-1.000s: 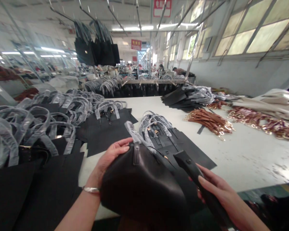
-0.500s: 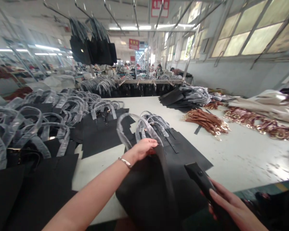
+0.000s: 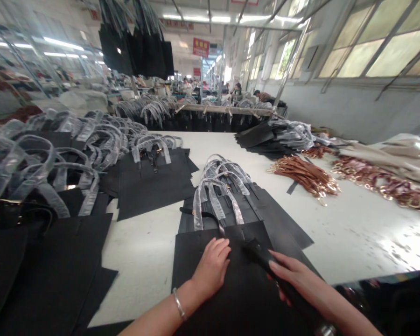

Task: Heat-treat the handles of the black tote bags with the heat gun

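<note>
Fingers together, my left hand (image 3: 213, 263) rests on the upper part of a black bag panel (image 3: 185, 261), with the lower end of a narrow black strap (image 3: 210, 215) under its fingertips. The strap curves up to the left from there. My right hand (image 3: 294, 280) is wrapped round a black handheld tool (image 3: 262, 255), whose wide tip is close over the panel, right of my left hand. Two plastic-wrapped handles (image 3: 198, 205) stand up from the panel's top edge. More black panels (image 3: 287, 219) with wrapped handles lie beneath and behind it.
Black bag pieces (image 3: 154, 186) with wrapped handles crowd the left. On the right of the pale table (image 3: 357, 242) lie brown straps (image 3: 304, 175) with metal rings and a black stack (image 3: 259, 137). Black bags (image 3: 147, 56) hang from a rack. People work in the background.
The panel my left hand was lifting by its top edge now lies flat, its handles upright. My left hand has moved down to the strap; the tool has moved left, over the panel.
</note>
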`<state>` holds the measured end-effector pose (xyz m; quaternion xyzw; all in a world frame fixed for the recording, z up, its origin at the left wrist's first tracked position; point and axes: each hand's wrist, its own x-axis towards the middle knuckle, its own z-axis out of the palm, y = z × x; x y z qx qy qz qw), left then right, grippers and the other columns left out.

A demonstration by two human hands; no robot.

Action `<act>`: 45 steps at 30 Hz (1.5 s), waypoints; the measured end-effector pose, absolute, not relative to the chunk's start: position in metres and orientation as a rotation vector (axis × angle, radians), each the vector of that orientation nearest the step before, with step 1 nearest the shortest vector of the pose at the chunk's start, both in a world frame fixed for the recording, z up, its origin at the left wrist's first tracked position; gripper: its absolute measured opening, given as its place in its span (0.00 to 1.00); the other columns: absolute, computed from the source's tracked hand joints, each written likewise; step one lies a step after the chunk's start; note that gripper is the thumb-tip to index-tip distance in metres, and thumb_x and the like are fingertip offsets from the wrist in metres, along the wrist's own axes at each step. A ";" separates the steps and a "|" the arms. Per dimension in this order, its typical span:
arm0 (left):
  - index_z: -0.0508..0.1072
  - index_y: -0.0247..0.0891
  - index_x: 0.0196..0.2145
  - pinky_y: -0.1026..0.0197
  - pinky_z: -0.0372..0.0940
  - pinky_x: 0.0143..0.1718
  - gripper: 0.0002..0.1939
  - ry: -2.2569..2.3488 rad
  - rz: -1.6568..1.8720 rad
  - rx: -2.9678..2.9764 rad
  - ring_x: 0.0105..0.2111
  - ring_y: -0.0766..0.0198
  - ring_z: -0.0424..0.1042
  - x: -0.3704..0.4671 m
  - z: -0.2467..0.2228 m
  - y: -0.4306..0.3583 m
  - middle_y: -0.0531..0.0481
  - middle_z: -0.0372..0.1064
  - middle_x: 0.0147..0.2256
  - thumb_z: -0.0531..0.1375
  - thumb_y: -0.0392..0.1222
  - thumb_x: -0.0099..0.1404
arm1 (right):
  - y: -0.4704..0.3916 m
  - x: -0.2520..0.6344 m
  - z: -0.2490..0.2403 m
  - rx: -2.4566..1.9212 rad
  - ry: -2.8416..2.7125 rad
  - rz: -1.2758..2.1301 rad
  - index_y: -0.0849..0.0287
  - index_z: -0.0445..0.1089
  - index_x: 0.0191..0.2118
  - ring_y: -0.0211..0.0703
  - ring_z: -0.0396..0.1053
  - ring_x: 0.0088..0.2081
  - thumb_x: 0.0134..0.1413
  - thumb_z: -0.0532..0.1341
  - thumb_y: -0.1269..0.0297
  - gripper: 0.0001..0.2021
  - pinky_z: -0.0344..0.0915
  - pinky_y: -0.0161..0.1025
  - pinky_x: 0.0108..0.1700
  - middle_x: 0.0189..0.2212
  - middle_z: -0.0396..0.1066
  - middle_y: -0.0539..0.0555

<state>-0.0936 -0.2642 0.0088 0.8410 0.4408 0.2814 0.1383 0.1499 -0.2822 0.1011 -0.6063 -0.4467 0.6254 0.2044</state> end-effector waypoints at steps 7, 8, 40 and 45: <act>0.68 0.35 0.49 0.45 0.54 0.61 0.15 1.254 0.798 2.496 0.56 0.55 0.61 -0.092 0.006 -0.264 0.43 0.64 0.55 0.51 0.31 0.65 | -0.259 0.135 0.112 -1.641 -1.286 1.774 0.56 0.63 0.56 0.34 0.67 0.19 0.55 0.59 0.53 0.25 0.63 0.30 0.18 0.28 0.68 0.48; 0.68 0.34 0.49 0.46 0.54 0.61 0.15 1.257 0.795 2.498 0.56 0.55 0.61 -0.092 0.007 -0.265 0.43 0.64 0.55 0.51 0.31 0.65 | -0.256 0.131 0.111 -1.642 -1.287 1.753 0.57 0.63 0.56 0.35 0.67 0.19 0.54 0.60 0.53 0.25 0.63 0.30 0.18 0.27 0.68 0.48; 0.67 0.37 0.30 0.61 0.66 0.36 0.04 1.061 0.711 2.741 0.33 0.63 0.69 -0.116 0.001 -0.298 0.50 0.69 0.29 0.55 0.35 0.64 | -0.222 0.062 0.121 -1.560 -1.636 1.551 0.58 0.55 0.64 0.38 0.66 0.19 0.55 0.59 0.50 0.34 0.62 0.33 0.22 0.17 0.66 0.44; 0.65 0.39 0.27 0.63 0.62 0.26 0.07 0.852 0.684 2.821 0.29 0.65 0.69 -0.119 -0.001 -0.303 0.54 0.68 0.26 0.55 0.39 0.63 | -0.239 0.055 0.136 -1.553 -1.711 1.958 0.62 0.61 0.60 0.35 0.64 0.18 0.50 0.63 0.48 0.35 0.60 0.31 0.21 0.19 0.67 0.46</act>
